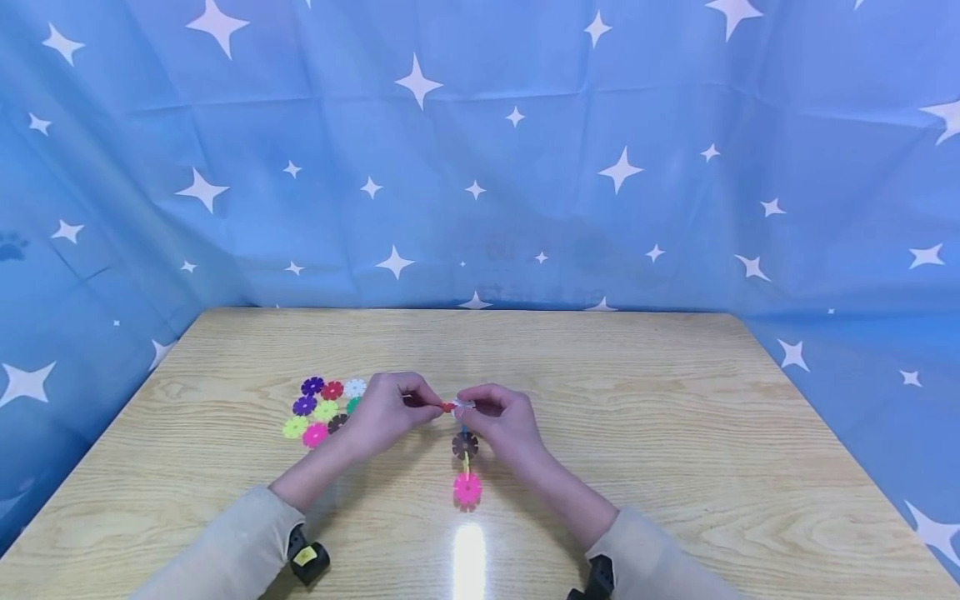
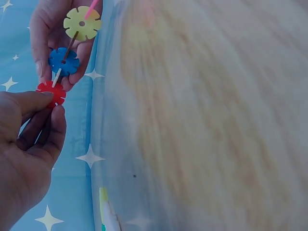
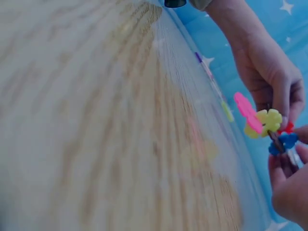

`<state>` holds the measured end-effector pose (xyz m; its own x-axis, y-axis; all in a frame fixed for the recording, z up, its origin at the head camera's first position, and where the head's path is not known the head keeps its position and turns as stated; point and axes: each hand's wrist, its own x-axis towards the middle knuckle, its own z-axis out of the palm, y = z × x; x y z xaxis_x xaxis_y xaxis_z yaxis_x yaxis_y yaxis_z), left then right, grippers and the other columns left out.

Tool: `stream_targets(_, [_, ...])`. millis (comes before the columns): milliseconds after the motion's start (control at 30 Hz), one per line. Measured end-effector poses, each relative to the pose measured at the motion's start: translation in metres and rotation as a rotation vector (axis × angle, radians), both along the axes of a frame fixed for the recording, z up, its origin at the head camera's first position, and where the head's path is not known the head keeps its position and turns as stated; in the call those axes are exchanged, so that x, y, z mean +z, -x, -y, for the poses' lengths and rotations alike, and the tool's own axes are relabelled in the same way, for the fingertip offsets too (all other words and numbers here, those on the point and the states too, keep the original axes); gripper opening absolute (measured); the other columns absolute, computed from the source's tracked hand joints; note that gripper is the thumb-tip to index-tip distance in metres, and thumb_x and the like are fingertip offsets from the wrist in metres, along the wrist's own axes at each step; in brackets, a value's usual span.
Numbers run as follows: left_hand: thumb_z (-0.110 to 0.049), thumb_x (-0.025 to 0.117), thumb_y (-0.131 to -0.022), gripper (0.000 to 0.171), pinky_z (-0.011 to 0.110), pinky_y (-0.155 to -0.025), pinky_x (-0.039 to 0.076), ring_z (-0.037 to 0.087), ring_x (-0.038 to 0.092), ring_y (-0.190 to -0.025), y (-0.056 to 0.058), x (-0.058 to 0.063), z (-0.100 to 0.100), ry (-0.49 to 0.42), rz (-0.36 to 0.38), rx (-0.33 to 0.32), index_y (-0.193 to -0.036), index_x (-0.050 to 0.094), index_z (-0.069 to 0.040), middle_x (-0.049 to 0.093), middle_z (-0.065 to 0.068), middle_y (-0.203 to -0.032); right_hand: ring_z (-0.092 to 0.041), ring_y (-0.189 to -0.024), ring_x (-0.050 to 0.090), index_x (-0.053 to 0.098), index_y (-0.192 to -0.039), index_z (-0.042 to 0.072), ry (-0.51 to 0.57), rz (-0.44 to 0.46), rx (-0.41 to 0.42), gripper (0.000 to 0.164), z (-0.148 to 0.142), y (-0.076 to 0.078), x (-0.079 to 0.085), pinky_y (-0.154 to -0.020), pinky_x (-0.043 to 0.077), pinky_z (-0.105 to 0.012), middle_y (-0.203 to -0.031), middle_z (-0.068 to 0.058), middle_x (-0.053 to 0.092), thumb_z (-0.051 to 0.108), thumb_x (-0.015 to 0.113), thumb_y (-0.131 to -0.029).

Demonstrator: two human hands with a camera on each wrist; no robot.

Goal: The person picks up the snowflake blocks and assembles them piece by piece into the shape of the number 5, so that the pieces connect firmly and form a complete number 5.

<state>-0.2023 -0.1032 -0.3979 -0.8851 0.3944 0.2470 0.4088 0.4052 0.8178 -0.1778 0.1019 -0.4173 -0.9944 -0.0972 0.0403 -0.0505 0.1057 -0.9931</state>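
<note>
Over the middle of the table, a chain of notched snowflake discs runs between and below the two hands. My left hand [image 1: 392, 414] pinches the red disc [image 2: 58, 93] at its end between thumb and fingers. The white disc [image 1: 465, 403], slotted against the red one, is gripped by my right hand [image 1: 507, 422] and partly hidden by its fingers. From there hang the blue disc [image 2: 64, 61], the brown disc [image 1: 465, 447], the yellow disc [image 2: 82, 23] and the pink disc [image 1: 467, 489], joined at crossing angles and pointing toward the person.
Left of the chain lies a group of loose discs, among them a purple disc [image 1: 312, 386], a lime disc [image 1: 296, 427] and a pink disc [image 1: 315, 435]; the left forearm partly covers it. A starry blue curtain [image 1: 480, 167] borders the wooden table [image 1: 675, 433].
</note>
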Motion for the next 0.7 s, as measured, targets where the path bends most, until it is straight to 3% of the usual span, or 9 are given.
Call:
stream_targets(300, [0.0, 0.081, -0.085, 0.009, 0.027, -0.071, 0.06, 0.015, 0.069, -0.077, -0.002, 0.0032, -0.0027, -0.026, 0.014, -0.01, -0.085, 0.079, -0.009, 0.071, -0.003, -0.081, -0.018, -0.084, 0.069, 0.078, -0.101, 0.001, 0.042, -0.001, 0.009, 0.014, 0.0003, -0.0012, -0.001, -0.076, 0.057, -0.028, -0.098, -0.008, 0.075, 0.004, 0.075, -0.088])
stream_targets(500, [0.0, 0.081, -0.086, 0.01, 0.027, -0.072, 0.06, 0.015, 0.069, -0.078, -0.0025, 0.0035, -0.003, -0.036, 0.021, -0.017, -0.085, 0.079, -0.01, 0.071, -0.003, -0.082, -0.019, -0.088, 0.071, 0.078, -0.102, 0.001, 0.068, 0.01, 0.025, 0.014, -0.0014, -0.0008, -0.0013, -0.08, 0.059, -0.031, -0.098, -0.009, 0.076, 0.003, 0.074, -0.089])
stream_targets(700, [0.0, 0.08, -0.087, 0.008, 0.027, -0.073, 0.06, 0.016, 0.071, -0.08, -0.0031, 0.0032, -0.0029, -0.056, 0.044, -0.036, -0.088, 0.079, -0.008, 0.072, -0.001, -0.084, -0.017, -0.084, 0.066, 0.078, -0.102, 0.0, 0.063, -0.011, 0.039, 0.015, -0.0009, -0.0012, -0.0022, -0.073, 0.053, -0.025, -0.1, -0.008, 0.075, 0.007, 0.075, -0.089])
